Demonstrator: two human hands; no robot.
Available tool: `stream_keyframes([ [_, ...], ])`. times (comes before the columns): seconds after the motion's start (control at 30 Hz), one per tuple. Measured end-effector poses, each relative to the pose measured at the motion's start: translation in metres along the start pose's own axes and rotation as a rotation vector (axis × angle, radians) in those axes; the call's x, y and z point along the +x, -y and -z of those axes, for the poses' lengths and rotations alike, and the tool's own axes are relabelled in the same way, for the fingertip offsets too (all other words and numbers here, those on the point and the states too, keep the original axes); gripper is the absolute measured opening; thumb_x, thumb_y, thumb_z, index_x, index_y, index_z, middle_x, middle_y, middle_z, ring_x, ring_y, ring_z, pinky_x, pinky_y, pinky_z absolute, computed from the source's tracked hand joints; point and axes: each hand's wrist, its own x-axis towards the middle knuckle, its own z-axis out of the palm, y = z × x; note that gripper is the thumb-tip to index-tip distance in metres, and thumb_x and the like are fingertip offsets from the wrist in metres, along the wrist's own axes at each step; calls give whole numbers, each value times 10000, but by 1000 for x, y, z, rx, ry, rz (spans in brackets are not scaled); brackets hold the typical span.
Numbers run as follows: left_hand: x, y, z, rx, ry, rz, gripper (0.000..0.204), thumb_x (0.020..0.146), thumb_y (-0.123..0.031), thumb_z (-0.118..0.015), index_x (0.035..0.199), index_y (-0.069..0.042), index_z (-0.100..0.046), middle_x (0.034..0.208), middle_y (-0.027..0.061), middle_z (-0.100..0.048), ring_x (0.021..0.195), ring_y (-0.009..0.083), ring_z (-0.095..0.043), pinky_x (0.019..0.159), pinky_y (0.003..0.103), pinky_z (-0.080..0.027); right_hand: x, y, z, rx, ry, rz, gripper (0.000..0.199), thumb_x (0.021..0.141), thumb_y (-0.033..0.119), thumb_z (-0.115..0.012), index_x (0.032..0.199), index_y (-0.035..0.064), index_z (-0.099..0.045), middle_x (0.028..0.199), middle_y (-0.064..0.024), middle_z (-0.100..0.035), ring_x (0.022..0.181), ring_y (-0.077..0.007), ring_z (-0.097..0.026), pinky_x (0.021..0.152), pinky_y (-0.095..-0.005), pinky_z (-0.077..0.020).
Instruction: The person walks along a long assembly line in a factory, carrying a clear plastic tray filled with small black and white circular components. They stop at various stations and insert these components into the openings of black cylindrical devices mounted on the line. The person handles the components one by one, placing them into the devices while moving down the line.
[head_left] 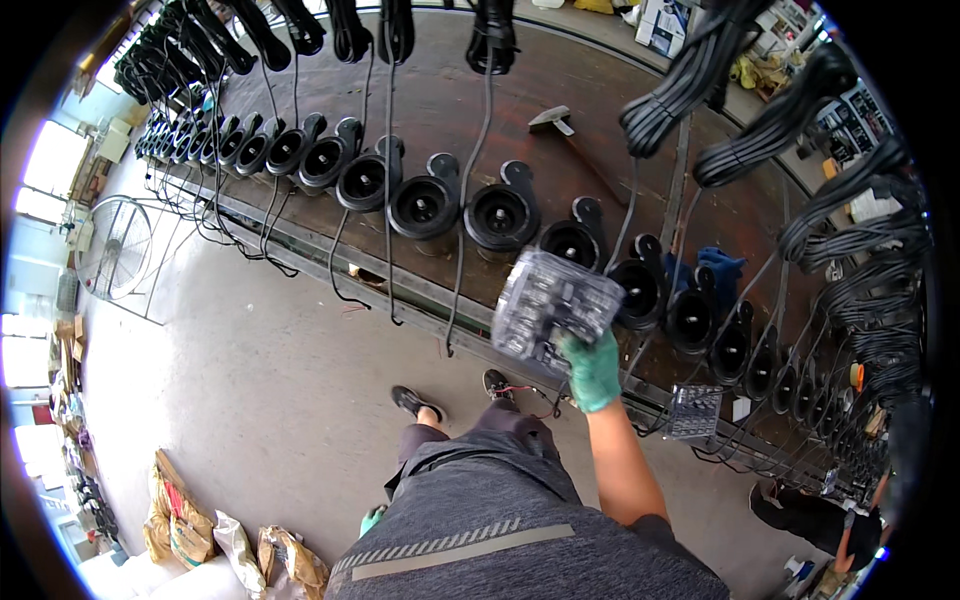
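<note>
My right hand (592, 372), in a green glove, grips the near edge of a clear plastic tray (540, 308) with rows of moulded pockets. Motion blurs the tray, so I cannot make out what its pockets hold. It is held over the table's near edge, in front of a row of round black cup-shaped housings (421, 207), each with a small arm and a metal stud in the middle. My left hand (372, 518), gloved in green too, hangs low beside my body. Most of it is hidden behind my shirt, and its fingers cannot be read.
A hammer (560, 125) lies on the dark table (440, 105). Bundled black cables (490, 40) hang above the housings, their leads dangling past the front edge. A second pocketed tray (693, 411) and a blue cloth (722, 268) are at the right. A person (815, 520) is at far right; a fan (115, 248) stands left.
</note>
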Motion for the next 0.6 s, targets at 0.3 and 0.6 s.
stream_keyframes([
  [0.3, 69, -176, 137, -427, -157, -163, 341, 1043, -237, -567, 1367, -132, -568, 1225, 102, -699, 1043, 270, -697, 828, 446, -581, 106, -73, -187, -360, -22, 230, 446, 857, 9, -762, 1273, 6, -600, 1130, -63, -725, 1007, -157, -662, 931, -328, -522],
  [0.6, 168, -49, 232, -373, -61, -47, 320, 1017, -270, -607, 1298, -124, -563, 1175, 141, -712, 962, 364, -709, 774, 521, -590, 85, -78, -238, -244, -303, 138, 480, 885, -61, -726, 1337, 24, -591, 1222, -39, -699, 1050, -123, -643, 961, -296, -511],
])
